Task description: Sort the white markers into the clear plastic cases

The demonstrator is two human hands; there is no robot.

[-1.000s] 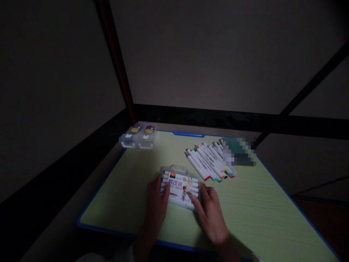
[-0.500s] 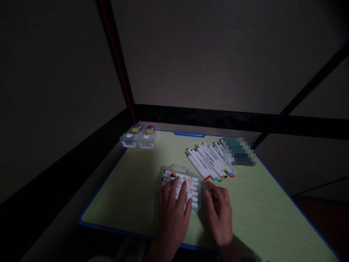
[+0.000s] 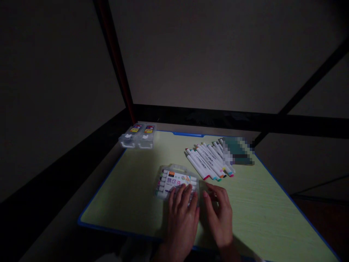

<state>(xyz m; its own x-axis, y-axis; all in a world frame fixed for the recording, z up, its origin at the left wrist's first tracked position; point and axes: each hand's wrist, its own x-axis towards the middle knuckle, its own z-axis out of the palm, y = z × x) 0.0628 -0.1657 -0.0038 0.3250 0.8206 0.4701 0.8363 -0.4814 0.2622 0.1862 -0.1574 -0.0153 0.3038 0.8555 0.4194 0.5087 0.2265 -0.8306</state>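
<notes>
A clear plastic marker case (image 3: 174,178) lies on the green tabletop, its handle pointing away from me. White markers and a printed label show inside it. My left hand (image 3: 183,213) rests over the case's near right part, fingers extended and touching it, covering that corner. Just right of the case, my right hand (image 3: 219,211) hovers at or on the table with fingers loosely curved, thumb and forefinger apart, nothing visible between them. Beyond my right hand lie several loose white markers (image 3: 208,160) with coloured ends, spread side by side.
Two clear cases (image 3: 145,140) with handles and yellow-red labels stand at the table's far left corner. A dark green flat object (image 3: 238,151), partly pixelated, lies at the far right beside the loose markers. The table (image 3: 122,203) has a blue rim; a wall rises behind it.
My left hand has slid right and nearer to me across the case, uncovering more of its label and left side. My right hand has hardly moved.
</notes>
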